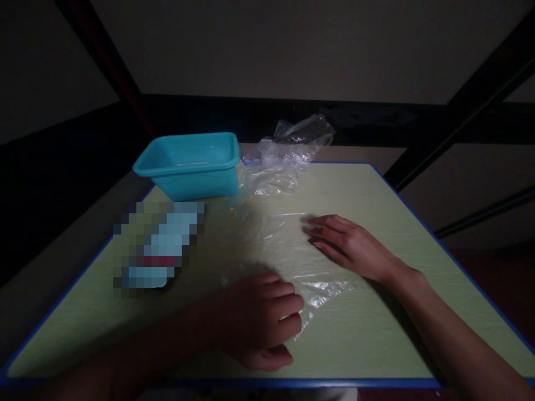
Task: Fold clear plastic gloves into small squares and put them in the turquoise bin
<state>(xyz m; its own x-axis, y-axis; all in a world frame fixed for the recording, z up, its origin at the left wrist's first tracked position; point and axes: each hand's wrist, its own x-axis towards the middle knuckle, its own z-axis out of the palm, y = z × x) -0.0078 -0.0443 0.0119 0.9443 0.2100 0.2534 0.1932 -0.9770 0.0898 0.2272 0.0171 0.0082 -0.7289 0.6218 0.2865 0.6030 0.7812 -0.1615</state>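
A clear plastic bag (321,292) lies spread thin across the middle of the table, with glossy creases. My left hand (267,320) rests over its near part, the fingers curled down on the film and the thumb tucked toward the table's front edge. Stretched out and slightly apart, the fingers of my right hand (349,245) lie over the right side of the same film and hold nothing. What is under my left palm is hidden.
A turquoise plastic basin (196,186) stands at the table's back left. Crumpled clear plastic (292,147) is heaped at the back edge beside it. A pixelated light-blue object (171,239) lies at the left. The pale table (401,328) has a blue rim.
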